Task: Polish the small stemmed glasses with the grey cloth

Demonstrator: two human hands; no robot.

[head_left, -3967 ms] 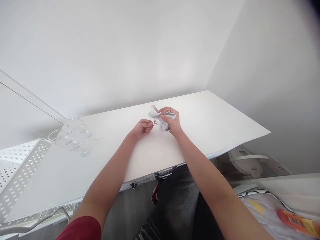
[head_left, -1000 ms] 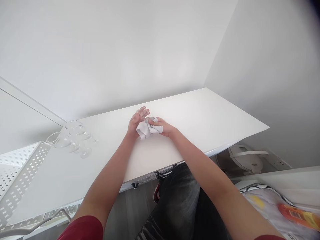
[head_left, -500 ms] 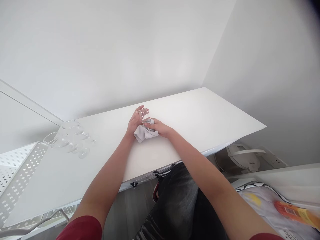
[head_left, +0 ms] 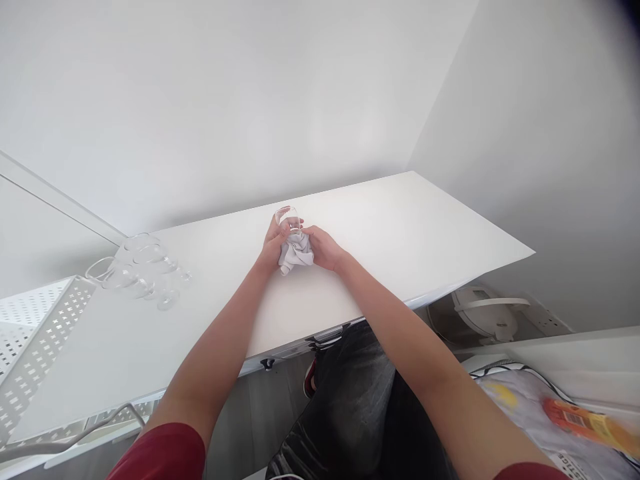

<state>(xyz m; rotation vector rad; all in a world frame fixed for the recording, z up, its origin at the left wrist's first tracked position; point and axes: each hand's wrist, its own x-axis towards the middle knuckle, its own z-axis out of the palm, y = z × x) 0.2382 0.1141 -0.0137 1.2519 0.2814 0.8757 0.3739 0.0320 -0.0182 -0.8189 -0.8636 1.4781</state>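
Just past the middle of the white table [head_left: 370, 227], btwn both hands, a clear glass [head_left: 289, 215] is held mouth up, lower part hidden in a pale grey cloth [head_left: 296, 255]. L hand [head_left: 274, 239] is cupped round the glass from its side, thumb on the near face; R hand [head_left: 324, 248] pinches the cloth against it, fingertips partly hidden. Whether the glass touches the tabletop, can't tell.

Handling, my guess: glass = light, stiff, thin-walled, fragile, prob. slippery on bare skin; rim the weakest spot. Best hold approx. low on the bowl, light pressure, w/ cloth for grip; no twisting one end vs. the other. Cloth looks soft, limp, bunches easily, safe to grab anywhere.

Off to the L, a group of clear stemmed glasses [head_left: 120, 277] sits close together nr the table's end; exact no. unclear, outlines overlap.

Writing: white tag [head_left: 567, 461], bottom R, reads "STIGE", maybe cut off. Orange pack [head_left: 583, 421] has a pale label, print too blurred. White appliance [head_left: 493, 320] under the table's R end has a mark, too small to read.
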